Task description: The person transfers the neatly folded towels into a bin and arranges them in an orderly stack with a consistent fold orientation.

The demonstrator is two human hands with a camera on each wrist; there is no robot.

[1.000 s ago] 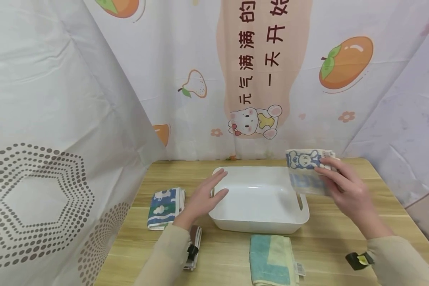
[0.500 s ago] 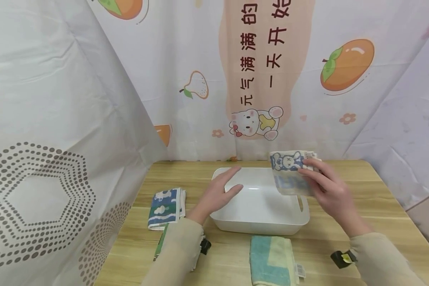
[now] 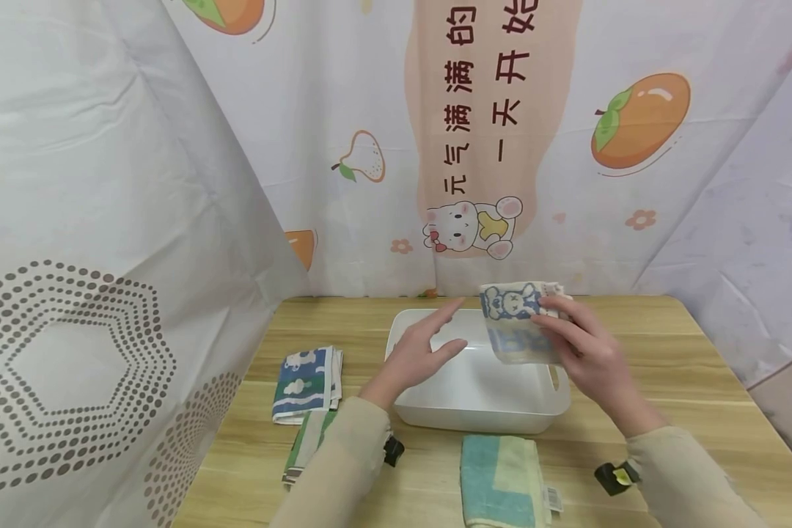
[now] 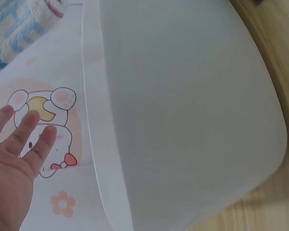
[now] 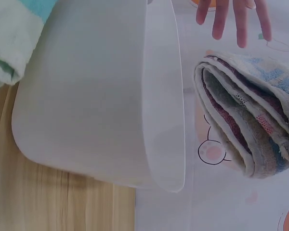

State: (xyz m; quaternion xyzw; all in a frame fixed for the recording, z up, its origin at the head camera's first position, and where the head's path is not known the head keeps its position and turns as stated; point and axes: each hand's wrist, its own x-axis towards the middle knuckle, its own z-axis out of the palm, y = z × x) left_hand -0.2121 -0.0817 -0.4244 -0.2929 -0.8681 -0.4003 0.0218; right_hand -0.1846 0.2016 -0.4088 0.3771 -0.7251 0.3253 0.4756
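A folded towel [image 3: 516,330], cream with a blue bear pattern, is pinched by my right hand [image 3: 584,352] above the right part of a white plastic bin [image 3: 475,420]. Its layered folds show in the right wrist view, where the towel [image 5: 250,115] hangs beyond the bin's wall [image 5: 86,86]. My left hand [image 3: 422,356] hovers over the bin's left side, fingers extended and holding nothing. Spread fingers of that left hand [image 4: 12,168] appear in the left wrist view. Inside the bin, the visible part of the floor is bare; the hands and towel cover the rest.
On the wooden table [image 3: 633,455], a blue-green folded towel [image 3: 303,385] lies left of the bin. A green-striped towel [image 3: 306,440] sits partly under the left forearm. A teal-and-yellow towel [image 3: 501,480] lies in front. A printed curtain [image 3: 369,220] hangs behind the table.
My right hand has carried the bear towel leftward, from the bin's right edge to over the bin. The left hand has moved right, over the bin, uncovering the green-striped towel.
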